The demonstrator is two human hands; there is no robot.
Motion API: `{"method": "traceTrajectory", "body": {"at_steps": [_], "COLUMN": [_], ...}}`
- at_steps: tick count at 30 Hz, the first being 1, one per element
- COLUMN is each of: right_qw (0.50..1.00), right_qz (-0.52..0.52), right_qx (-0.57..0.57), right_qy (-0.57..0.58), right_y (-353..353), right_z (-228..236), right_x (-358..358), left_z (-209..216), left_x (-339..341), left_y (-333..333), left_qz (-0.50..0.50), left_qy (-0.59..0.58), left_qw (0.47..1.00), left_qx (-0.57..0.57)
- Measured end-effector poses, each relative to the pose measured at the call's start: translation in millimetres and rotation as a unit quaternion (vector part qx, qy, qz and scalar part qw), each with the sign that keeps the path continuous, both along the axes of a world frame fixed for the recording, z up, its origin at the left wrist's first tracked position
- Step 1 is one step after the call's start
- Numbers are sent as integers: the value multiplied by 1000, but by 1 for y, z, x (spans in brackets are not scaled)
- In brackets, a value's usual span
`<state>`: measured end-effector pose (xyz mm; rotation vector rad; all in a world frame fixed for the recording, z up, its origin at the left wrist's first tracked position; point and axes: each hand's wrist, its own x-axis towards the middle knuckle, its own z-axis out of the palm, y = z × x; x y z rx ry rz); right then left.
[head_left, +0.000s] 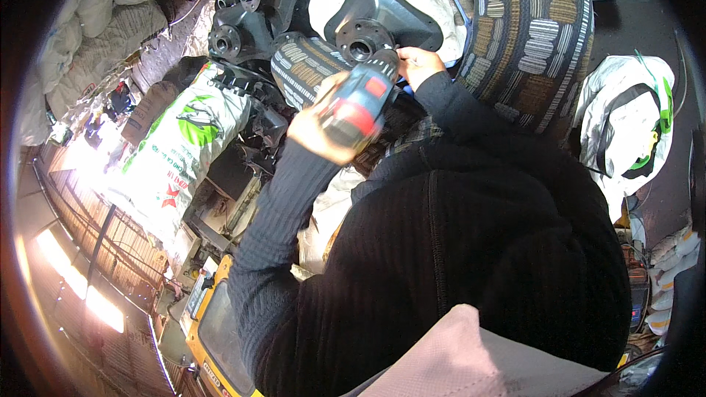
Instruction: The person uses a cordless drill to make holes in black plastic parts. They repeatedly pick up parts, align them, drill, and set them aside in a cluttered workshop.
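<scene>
My left hand (316,131) is wrapped round a red and dark-blue cordless drill (362,97), slightly blurred. Its black chuck points up toward a black moulded part (386,11), which has a flared plate and a round flange with a central hole. This part lies tilted on white sacking (331,7). At the right of the chuck, beside the flange, my right hand (421,68) has its thumb and fingers closed together; what they pinch is too small to make out. The drill's tip is hidden behind its own body.
More black flanged parts (229,40) are heaped at the far left. A large patterned fabric cushion (526,37) stands to the right. White printed sacks (187,136) lie on the left, and an opened white sack (625,125) is at the far right. A yellow-framed machine (220,323) is at lower left.
</scene>
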<state>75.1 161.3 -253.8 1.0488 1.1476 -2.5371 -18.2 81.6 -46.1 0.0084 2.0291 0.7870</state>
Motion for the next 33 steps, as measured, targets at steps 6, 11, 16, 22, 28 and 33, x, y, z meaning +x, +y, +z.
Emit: {"method": "traceTrajectory", "body": {"at_steps": [6,11,16,22,28,33], "right_qw": [998,967,929,884,871,871], "right_qz": [17,69,62,64,70,78], "right_qx": [29,241,360,446,465,463], "right_qy": [-48,-33,62,127,142,144], "right_y": [20,35,36,34,32,32], "right_z": [12,40,47,34,28,27], "right_x": [13,-1,-19,-26,-28,-28], "left_z": [-10,27,21,6,1,-4], "left_x": [-24,-25,-15,-13,-14,-20], "left_y": [7,-27,-50,-62,-58,-52], "left_qz": [-377,-279,-417,-411,-401,-376], "left_qy": [152,198,401,353,345,307], "left_qw": [914,938,815,840,848,874], "left_qx": [3,-59,-47,-29,-9,-5]}}
